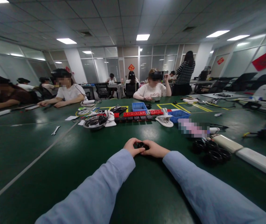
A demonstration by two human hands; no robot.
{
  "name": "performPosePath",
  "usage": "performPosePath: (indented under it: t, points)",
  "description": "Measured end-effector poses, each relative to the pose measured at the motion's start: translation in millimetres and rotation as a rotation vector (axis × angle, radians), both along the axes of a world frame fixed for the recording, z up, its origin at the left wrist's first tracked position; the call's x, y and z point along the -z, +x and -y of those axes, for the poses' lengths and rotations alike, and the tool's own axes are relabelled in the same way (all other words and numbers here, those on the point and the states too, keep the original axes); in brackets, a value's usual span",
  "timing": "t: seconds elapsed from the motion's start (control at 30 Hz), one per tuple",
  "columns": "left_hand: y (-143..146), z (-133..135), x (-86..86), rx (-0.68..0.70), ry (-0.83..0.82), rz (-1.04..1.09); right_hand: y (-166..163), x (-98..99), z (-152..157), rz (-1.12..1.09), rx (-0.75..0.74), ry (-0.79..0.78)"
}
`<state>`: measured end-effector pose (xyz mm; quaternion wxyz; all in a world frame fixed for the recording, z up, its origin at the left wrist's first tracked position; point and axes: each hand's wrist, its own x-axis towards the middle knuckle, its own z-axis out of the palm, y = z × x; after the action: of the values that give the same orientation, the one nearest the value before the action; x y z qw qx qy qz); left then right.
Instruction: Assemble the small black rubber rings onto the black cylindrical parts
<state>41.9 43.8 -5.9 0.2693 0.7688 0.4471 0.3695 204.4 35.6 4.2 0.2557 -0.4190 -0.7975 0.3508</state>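
Observation:
My left hand [133, 147] and my right hand [155, 148] meet above the green table, in the middle of the view. Between them is a small black round part [141, 145] with a hole or hollow in its top, and the fingers of both hands are closed around its sides. Its lower portion is hidden behind my fingers and thumbs. Off to the right of my right hand, several larger black ring-shaped parts [214, 155] lie grouped on the table.
Beyond my hands are a row of red and black blocks [135, 114], white clamp stands [165, 118], blue bins [179, 115] and tangled cables [95, 121]. A wrench [55, 130] lies left. Long white devices [259, 158] stretch along the right. People sit across the table.

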Motion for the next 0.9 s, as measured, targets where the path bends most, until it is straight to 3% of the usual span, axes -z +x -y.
performPosePath:
  t: [0.4,0.57,0.77,0.9]
  points:
    - [1,-4,6.3,0.046,0.006,0.032,-2,-1.4,4,-0.003,0.01,0.058]
    - [4,1,-2.0,-0.025,-0.012,-0.011,-5,1.7,3,0.084,0.119,0.114]
    - [9,4,-2.0,-0.184,0.073,-0.037,-16,5.3,7,0.286,0.35,0.272]
    - [5,4,-2.7,-0.143,0.052,-0.034,-16,1.8,12,0.247,0.292,0.308]
